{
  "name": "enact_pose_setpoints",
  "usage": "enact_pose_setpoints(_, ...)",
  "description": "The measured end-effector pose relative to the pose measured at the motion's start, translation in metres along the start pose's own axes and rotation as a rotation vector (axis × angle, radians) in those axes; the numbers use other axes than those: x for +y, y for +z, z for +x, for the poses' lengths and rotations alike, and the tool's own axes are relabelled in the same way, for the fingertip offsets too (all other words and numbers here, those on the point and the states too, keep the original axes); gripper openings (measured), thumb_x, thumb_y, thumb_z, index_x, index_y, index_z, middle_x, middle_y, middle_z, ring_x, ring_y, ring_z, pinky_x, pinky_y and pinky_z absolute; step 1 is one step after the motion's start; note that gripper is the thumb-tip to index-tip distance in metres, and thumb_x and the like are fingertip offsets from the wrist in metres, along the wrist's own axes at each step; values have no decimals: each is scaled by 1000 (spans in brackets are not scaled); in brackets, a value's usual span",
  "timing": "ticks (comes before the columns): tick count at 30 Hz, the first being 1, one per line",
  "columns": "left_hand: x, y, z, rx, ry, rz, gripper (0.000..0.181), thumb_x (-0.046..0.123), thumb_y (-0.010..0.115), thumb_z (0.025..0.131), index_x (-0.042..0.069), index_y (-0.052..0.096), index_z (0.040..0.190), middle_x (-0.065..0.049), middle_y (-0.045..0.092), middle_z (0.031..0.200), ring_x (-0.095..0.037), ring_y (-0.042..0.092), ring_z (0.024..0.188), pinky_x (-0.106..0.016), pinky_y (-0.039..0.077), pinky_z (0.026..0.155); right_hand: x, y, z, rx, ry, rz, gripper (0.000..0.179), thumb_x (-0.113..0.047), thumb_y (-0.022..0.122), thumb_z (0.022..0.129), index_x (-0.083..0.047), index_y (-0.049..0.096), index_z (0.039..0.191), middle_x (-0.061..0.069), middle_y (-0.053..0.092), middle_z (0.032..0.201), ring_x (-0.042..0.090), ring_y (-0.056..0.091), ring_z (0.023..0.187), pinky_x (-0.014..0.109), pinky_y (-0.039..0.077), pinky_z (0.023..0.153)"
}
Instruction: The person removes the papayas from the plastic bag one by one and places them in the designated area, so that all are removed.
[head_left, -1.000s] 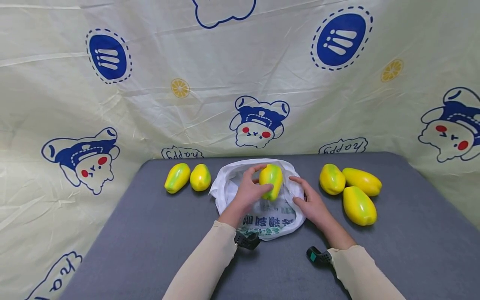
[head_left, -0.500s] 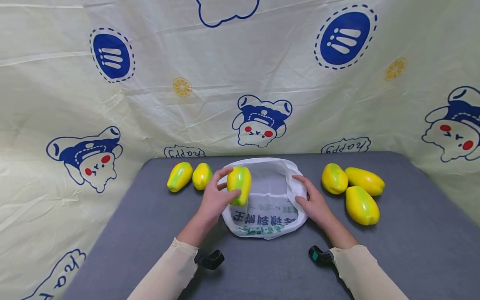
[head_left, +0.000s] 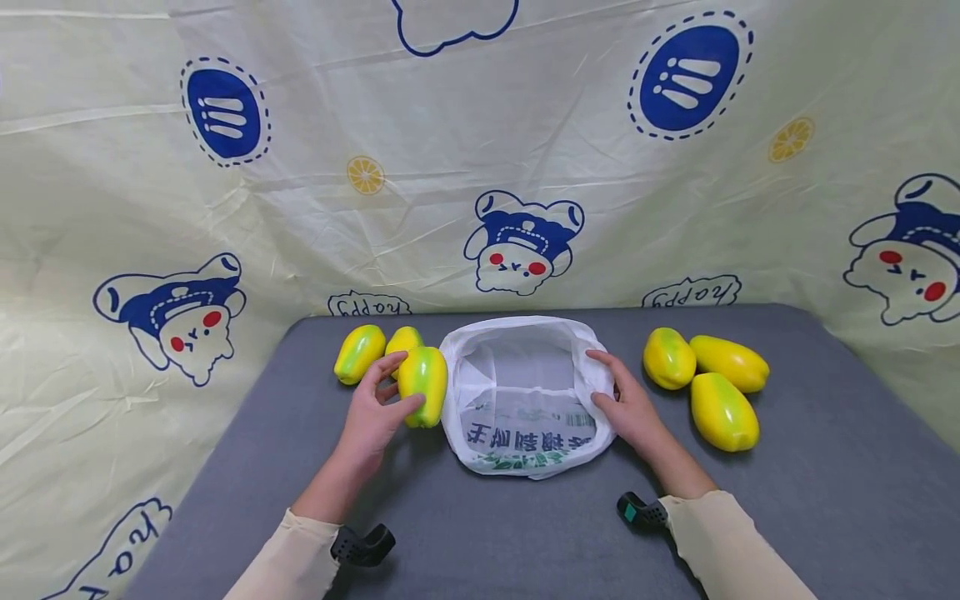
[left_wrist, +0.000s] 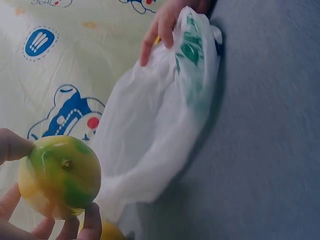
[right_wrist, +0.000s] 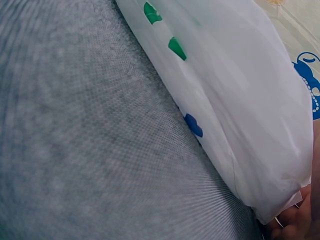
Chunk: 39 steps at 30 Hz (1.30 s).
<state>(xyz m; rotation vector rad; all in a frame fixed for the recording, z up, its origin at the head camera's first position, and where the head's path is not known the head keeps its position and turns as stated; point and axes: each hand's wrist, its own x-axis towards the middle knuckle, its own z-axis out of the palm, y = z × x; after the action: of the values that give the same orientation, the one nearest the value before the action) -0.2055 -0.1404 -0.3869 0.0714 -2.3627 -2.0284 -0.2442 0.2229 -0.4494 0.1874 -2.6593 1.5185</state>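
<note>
A yellow-green papaya [head_left: 426, 390] is in my left hand [head_left: 369, 423], gripped between thumb and fingers. It is held just left of a white plastic bag [head_left: 452, 417], and partly covers another papaya [head_left: 405, 340] behind it. In the left wrist view the stem end of the held papaya [left_wrist: 62, 177] faces the camera. The bag's mouth is spread wide, with printed characters and green leaves on it. My right hand [head_left: 636, 412] holds the bag's right rim; in the right wrist view its fingers [right_wrist: 295, 220] are mostly hidden at the bag's edge.
One more papaya [head_left: 360, 354] lies at the back left of the grey table [head_left: 525, 542]. To the right of the bag sit three others: a near papaya [head_left: 723, 411], a long papaya [head_left: 729, 363] and a rounder papaya [head_left: 669, 358]. A printed curtain [head_left: 420, 242] hangs behind.
My left hand has carried the papaya leftward from over the bag's mouth to outside its left rim. The right hand stays at the bag's right rim.
</note>
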Motion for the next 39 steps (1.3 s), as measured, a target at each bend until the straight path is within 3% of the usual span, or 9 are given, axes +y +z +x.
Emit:
enact_pose_setpoints(11, -19, -30, -3, 17, -39, 62, 64, 9, 70, 89, 19, 43, 146, -9, 35, 155, -34, 46, 130, -35, 54, 94, -1, -2, -2, -23, 15, 8, 62, -5, 50, 97, -24, 34, 154, 18, 27, 163, 39, 39, 134, 64, 30, 115)
enact_pose_setpoints(17, -29, -39, -3, 7, -53, 91, 63, 9, 70, 89, 17, 44, 146, -12, 36, 154, -37, 46, 131, -33, 52, 92, -4, -3, -2, -31, 17, 12, 61, -5, 50, 97, -23, 34, 154, 18, 25, 164, 40, 34, 141, 65, 26, 117)
enact_pose_setpoints(24, -38, -42, 0, -5, -91, 115, 62, 10, 69, 90, 17, 43, 146, -12, 38, 153, -37, 48, 133, -35, 54, 93, -4, -2, -3, -40, 33, 3, 61, -6, 50, 97, -25, 35, 154, 16, 24, 165, 40, 33, 143, 66, 26, 117)
enact_pose_setpoints(30, -39, -41, 2, -32, -70, 183, 62, 13, 69, 91, 16, 42, 146, -11, 38, 151, -37, 49, 129, -33, 53, 89, -3, -2, -3, -37, 43, -8, 60, -8, 50, 98, -26, 36, 153, 16, 25, 165, 39, 34, 141, 65, 26, 118)
enact_pose_setpoints(39, -38, -41, 0, -44, -45, 263, 62, 18, 69, 92, 16, 40, 147, -14, 35, 152, -38, 47, 133, -45, 52, 101, -2, -2, -4, -31, 34, -8, 59, -8, 50, 97, -24, 37, 152, 17, 26, 164, 39, 37, 137, 64, 27, 117)
